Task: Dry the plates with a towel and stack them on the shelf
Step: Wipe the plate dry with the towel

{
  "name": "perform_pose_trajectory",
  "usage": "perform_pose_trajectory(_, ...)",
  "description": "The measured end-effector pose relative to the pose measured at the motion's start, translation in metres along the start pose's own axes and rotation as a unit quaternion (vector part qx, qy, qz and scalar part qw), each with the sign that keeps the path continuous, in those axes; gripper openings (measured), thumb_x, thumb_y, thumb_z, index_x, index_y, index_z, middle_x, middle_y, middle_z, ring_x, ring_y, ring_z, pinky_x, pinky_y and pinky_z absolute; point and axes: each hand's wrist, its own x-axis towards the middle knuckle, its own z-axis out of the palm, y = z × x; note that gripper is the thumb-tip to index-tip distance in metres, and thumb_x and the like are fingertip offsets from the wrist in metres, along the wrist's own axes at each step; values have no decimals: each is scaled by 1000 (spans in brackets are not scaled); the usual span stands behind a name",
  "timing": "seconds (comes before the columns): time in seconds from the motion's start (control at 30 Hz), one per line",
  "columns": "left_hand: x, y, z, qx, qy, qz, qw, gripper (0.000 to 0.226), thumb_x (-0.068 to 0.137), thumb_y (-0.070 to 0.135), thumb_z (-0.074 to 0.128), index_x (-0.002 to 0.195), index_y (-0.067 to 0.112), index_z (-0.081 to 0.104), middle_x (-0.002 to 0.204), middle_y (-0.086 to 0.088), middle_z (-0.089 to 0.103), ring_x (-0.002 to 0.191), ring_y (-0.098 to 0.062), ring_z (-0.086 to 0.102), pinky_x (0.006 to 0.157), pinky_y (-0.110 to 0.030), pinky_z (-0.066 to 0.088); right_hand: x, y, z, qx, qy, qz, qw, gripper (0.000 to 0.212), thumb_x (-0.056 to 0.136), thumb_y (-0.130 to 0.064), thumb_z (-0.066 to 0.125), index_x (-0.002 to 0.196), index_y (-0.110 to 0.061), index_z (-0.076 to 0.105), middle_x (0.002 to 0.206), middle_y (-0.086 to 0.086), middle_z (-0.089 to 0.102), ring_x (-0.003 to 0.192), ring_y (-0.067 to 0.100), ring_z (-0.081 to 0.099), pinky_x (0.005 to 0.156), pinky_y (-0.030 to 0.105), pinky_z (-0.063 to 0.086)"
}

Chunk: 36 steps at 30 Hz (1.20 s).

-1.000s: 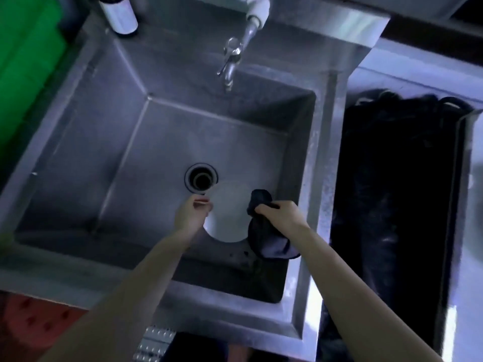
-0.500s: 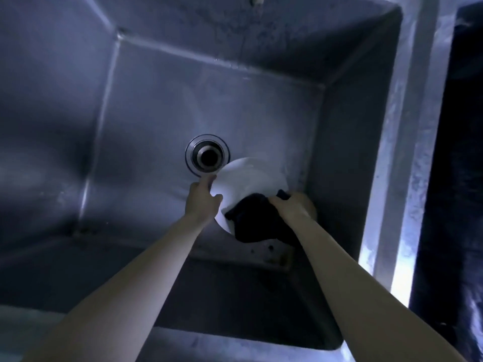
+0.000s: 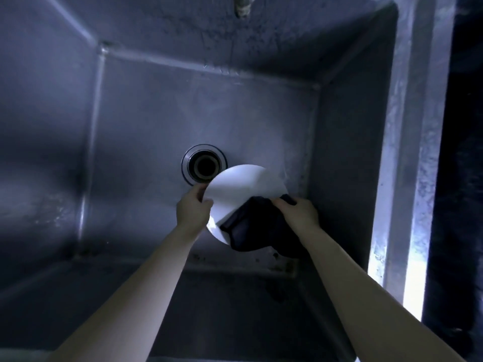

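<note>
The round white plate (image 3: 245,186) is covered from 4 to 6 o'clock by the dark crumpled cloth towel (image 3: 256,228). Its 9 o'clock rim lies under the left hand (image 3: 193,210), whose fingers partly pass out of sight behind it. The right hand's (image 3: 298,212) fingertips are buried in the towel's folds. The plate hides the round steel drain ring (image 3: 203,165) at 4 o'clock. Whether the plate touches the floor of the stainless steel sink (image 3: 130,126) cannot be told. At 12 o'clock the top edge cuts the metal tap spout (image 3: 243,3), leaving only its tip. Both forearms run off the bottom edge. The strip at 3 o'clock is too dark to make out.
</note>
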Motion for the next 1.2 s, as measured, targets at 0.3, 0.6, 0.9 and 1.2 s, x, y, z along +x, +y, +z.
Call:
perform_pose_trajectory(0.3, -33, 46, -61, -121, -40, 69, 989, 22, 96, 16, 60, 92, 35, 72, 93, 4, 74, 85, -16, 66, 76, -38, 54, -44, -54, -49, 161, 5, -13, 987, 26, 75, -36, 79, 76, -11, 73, 82, 8, 75, 88, 25, 70, 84, 36, 54)
perform_pose_trajectory(0.6, -106, 106, -80, -264, -4, 153, 952, 37, 101, 22, 54, 133, 42, 53, 137, 7, 63, 121, -8, 61, 101, -31, 46, -111, -97, -95, 221, -14, -43, 974, 26, 69, -39, 82, 75, -14, 79, 76, 2, 76, 74, 19, 71, 71, 29, 54)
perform_pose_trajectory(0.9, -162, 136, -104, -280, 53, 221, 933, 52, 102, 7, 48, 133, 48, 52, 129, 41, 56, 121, 16, 50, 94, -8, 39, -190, -91, -143, 247, -98, -112, 958, 20, 81, -40, 75, 80, -21, 81, 92, 8, 77, 85, 19, 74, 78, 33, 55)
perform_pose_trajectory(1.2, -203, 162, -123, -338, 63, 224, 912, 53, 102, 13, 46, 115, 64, 57, 131, 31, 59, 124, 0, 54, 96, -27, 45, -300, -140, -196, 165, 108, -386, 901, 45, 82, -50, 65, 82, -5, 72, 75, 2, 73, 76, 20, 72, 74, 39, 57)
